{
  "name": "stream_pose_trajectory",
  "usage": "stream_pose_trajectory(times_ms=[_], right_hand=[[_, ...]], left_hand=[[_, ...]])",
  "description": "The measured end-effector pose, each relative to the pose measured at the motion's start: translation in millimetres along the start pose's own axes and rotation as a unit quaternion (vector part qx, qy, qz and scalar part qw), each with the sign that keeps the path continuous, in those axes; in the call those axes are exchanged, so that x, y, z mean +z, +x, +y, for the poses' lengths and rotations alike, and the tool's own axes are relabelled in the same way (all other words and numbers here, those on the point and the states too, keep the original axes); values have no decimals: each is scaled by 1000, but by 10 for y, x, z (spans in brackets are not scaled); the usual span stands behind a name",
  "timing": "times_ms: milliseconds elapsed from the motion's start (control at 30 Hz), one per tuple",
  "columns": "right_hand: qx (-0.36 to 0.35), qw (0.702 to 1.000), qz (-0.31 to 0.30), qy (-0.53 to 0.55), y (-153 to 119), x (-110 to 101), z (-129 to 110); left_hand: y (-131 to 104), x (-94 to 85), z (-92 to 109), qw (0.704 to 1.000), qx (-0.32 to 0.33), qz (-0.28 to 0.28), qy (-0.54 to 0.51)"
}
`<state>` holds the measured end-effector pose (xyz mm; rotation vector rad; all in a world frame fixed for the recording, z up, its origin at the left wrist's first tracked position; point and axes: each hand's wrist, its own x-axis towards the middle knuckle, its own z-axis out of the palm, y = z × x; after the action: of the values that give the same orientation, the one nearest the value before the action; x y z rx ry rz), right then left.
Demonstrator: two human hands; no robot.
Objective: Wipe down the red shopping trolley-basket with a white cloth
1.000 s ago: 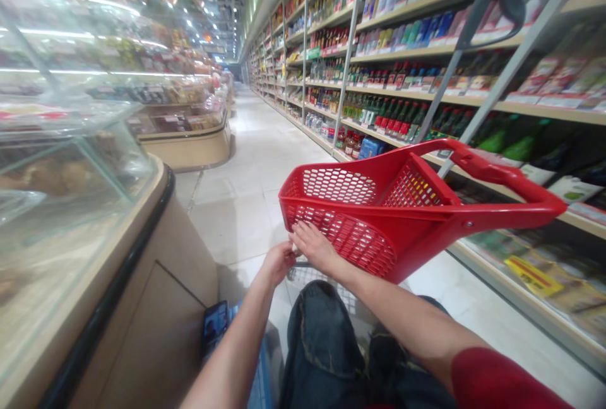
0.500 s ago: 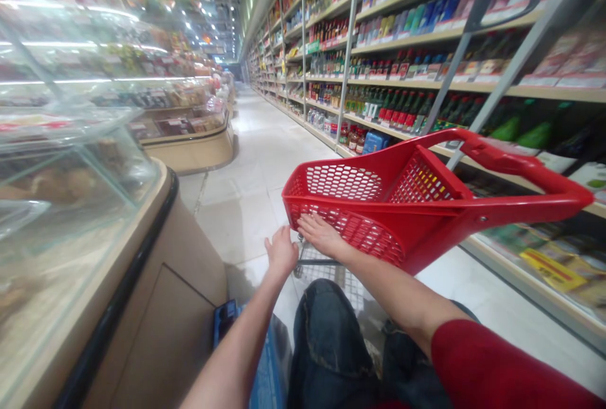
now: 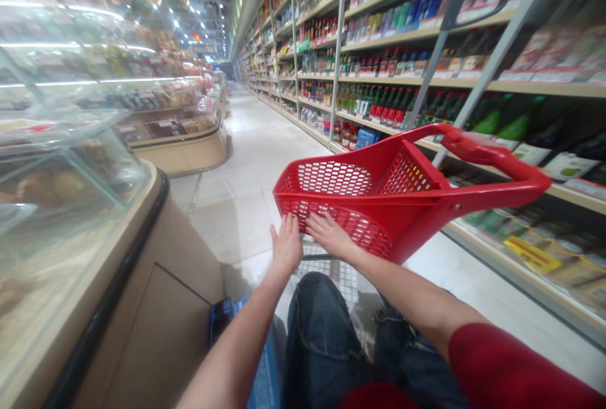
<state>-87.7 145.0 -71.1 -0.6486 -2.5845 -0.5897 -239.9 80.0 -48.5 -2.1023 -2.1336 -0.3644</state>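
Note:
A red shopping cart (image 3: 416, 207) with perforated sides stands in front of me, its handle toward the right. My left hand (image 3: 288, 243) is at the lower front corner of the basket, fingers stretched out and holding nothing. Just right of it, my right hand (image 3: 329, 234) lies with spread fingers against the near perforated side. Whether the left fingertips touch the basket is hard to tell. Below the hands, the cart's lower wire rack shows above my knees.
Shelves of bottles and jars (image 3: 392, 74) line the right side. On the left stands a glass-topped display counter (image 3: 189, 257) with a black bumper. A blue object (image 3: 265, 358) lies low beside my left leg. Pale floor tiles (image 3: 250, 144) run down the aisle.
My left hand has moved up to the basket and its fingers have straightened. The right hand has shifted slightly along the side. The view has moved, so the cart appears further left.

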Motion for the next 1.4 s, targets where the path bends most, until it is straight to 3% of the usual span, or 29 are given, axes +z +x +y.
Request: stream_pose_trajectory(times_ms=[233,467,567,733,967,1067,1233,1400], right_hand=[[78,995,62,-16,180,-479,178],[32,998,15,-53,-314,-269,155],[37,997,39,-63,-348,-384,174],[102,989,68,-79,-238,-679,346],[64,994,18,-89,-666,-483,282],[67,993,41,-85,-672,-621,293],[131,983,92,-93,-574,-919,488],[107,988,47,-98,-894,-796,492]], left_hand=[[53,-73,195,1000,-2,3,2],[-4,-132,364,999,34,12,11],[7,-148,413,999,36,9,15],[52,-196,607,998,54,22,23],[-10,-170,772,995,91,21,31],[4,-184,811,995,92,33,31],[73,-239,970,992,100,78,24],[42,-230,1139,986,140,84,20]])
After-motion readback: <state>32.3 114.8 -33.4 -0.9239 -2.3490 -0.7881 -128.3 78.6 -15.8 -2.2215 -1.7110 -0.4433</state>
